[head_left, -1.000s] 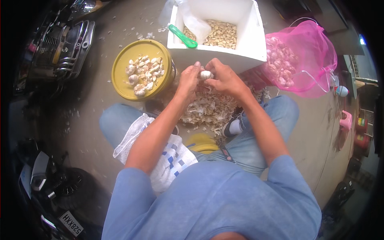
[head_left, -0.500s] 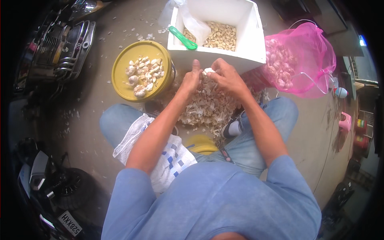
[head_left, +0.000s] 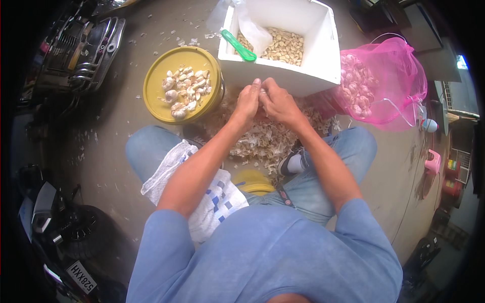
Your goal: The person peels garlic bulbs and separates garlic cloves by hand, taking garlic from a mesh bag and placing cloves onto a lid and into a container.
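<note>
both hands pinched together on a garlic clove (head_left: 262, 92), left hand (head_left: 247, 101), right hand (head_left: 277, 103), just in front of the white foam box (head_left: 323, 55), yellow bucket (head_left: 161, 108) left of it, pile of garlic skins (head_left: 262, 141) below

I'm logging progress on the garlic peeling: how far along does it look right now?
Done: the white foam box holds a layer of peeled cloves, and papery skins are heaped on the floor. In hand: the left hand and right hand meet on a small white garlic piece. Left: unpeeled garlic on the round yellow lid and plenty more in the pink mesh bag.
</note>
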Motion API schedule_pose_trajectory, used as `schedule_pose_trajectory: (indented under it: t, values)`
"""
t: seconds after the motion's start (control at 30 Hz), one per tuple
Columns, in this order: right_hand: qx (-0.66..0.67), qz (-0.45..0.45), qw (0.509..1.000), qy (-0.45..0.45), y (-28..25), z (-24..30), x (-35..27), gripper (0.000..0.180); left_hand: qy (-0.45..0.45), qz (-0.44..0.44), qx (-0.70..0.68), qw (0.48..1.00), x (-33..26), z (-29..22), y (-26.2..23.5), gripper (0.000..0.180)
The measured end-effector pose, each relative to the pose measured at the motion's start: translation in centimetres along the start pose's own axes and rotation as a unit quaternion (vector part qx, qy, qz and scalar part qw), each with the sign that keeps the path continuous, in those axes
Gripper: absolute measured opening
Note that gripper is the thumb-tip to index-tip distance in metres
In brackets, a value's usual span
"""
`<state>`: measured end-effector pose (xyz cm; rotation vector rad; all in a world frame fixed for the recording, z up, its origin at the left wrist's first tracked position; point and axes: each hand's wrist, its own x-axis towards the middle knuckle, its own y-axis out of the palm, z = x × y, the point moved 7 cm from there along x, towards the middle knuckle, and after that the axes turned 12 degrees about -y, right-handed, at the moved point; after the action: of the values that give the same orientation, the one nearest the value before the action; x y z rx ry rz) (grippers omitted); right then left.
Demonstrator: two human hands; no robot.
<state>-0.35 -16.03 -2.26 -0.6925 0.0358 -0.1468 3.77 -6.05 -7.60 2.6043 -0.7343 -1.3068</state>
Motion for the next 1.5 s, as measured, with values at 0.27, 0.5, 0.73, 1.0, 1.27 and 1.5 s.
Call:
schedule_pose_trajectory:
  t: [0.27,0.5,0.73,1.0,1.27,1.5]
  values:
    - [0.075,0.043,0.996,-0.032,0.2,1.9,-0.6,0.026,-0.049,0.024,-0.027,0.998,0.4,1.3,-1.4,0.034]
    - [0.426,0.040,0.902,0.049,0.4,0.0,-0.6,0.027,0.002,0.012,-0.069,0.998,-0.8,-1.8,-0.8,0.049]
    - [0.539,-0.036,0.839,0.061,0.0,-1.6,-0.3,0.024,0.054,0.056,-0.060,0.995,-1.3,-2.4,0.4,0.051]
    - [0.530,-0.113,0.832,0.123,1.5,-1.6,0.0,0.031,0.157,0.027,0.100,0.982,-2.0,-3.0,1.6,0.038]
    - [0.470,-0.063,0.877,0.083,-0.2,0.6,-0.1,0.033,0.151,0.011,0.042,0.988,-1.7,-2.7,0.8,0.038]
    - [0.452,-0.088,0.882,0.097,0.2,-2.1,0.0,0.029,0.237,-0.024,0.144,0.960,-3.4,-3.9,1.9,0.039]
